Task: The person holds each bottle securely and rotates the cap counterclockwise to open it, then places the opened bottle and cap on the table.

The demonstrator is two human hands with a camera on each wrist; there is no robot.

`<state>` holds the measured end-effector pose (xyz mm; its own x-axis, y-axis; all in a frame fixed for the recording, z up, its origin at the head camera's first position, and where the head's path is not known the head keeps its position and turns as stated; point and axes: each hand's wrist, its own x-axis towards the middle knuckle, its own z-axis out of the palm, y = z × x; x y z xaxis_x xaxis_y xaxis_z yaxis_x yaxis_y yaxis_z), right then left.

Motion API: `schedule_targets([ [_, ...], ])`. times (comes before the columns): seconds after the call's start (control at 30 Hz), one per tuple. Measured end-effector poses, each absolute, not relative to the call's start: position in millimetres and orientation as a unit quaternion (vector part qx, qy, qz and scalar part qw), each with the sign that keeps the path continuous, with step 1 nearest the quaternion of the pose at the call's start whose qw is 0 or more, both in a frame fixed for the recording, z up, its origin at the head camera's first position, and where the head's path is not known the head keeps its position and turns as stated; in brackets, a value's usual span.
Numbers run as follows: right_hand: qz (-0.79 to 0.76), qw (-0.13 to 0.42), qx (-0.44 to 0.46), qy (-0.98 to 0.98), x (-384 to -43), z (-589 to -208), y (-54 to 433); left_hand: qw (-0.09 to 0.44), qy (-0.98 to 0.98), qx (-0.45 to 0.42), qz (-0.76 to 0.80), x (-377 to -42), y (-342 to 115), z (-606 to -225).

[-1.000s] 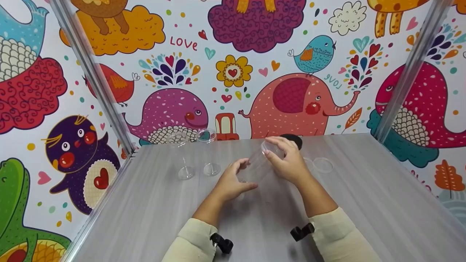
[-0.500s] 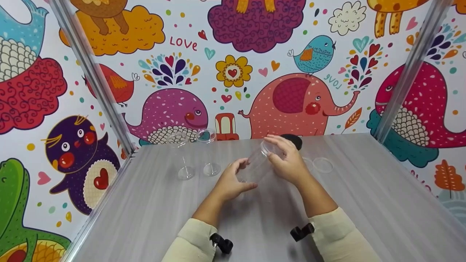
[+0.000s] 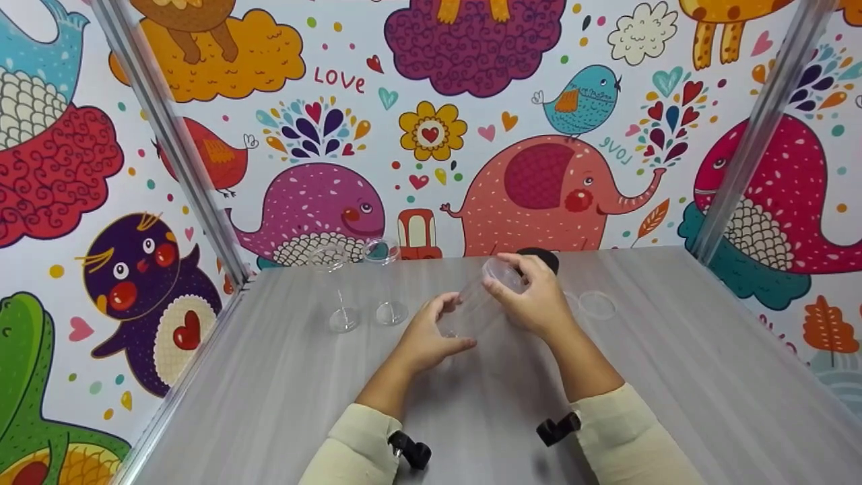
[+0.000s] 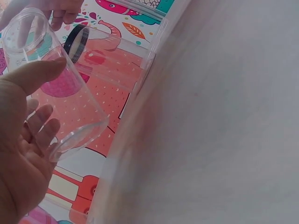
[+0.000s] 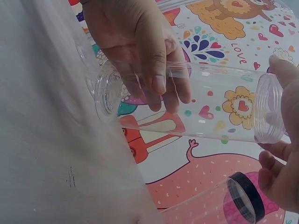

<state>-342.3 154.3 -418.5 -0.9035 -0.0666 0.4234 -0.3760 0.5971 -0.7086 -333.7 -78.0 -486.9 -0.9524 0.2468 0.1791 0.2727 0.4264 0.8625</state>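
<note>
A clear plastic jar (image 3: pixel 473 304) is held tilted over the table between my two hands. My left hand (image 3: pixel 429 340) grips its body near the base, with the thumb on one side and the fingers on the other. At the upper end, my right hand (image 3: pixel 537 300) pinches round the threaded mouth (image 5: pixel 269 109), thumb and fingers on opposite sides. In the right wrist view the jar body (image 5: pixel 210 102) looks see-through, with the left fingers showing behind it. My right palm hides part of the mouth in the head view.
Two clear jars (image 3: pixel 390 313) (image 3: pixel 344 320) stand upright at the back left of the grey table (image 3: pixel 269 404). Behind my right hand stands another clear jar with a black lid (image 3: pixel 544 259). A clear round disc (image 3: pixel 598 306) lies right of that hand. Patterned walls enclose the back and sides.
The fingers and thumb of my right hand have shifted round the jar's mouth, first loosening back, then closing on it again. My left hand and the jar stay nearly in place.
</note>
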Motion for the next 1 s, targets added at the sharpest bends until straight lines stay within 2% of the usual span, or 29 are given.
schedule_targets([
  [1.0,0.539,0.168,0.174,-0.807,-341,-411,170,0.031,-0.817,-0.137,-0.559,-343,-86,-492],
])
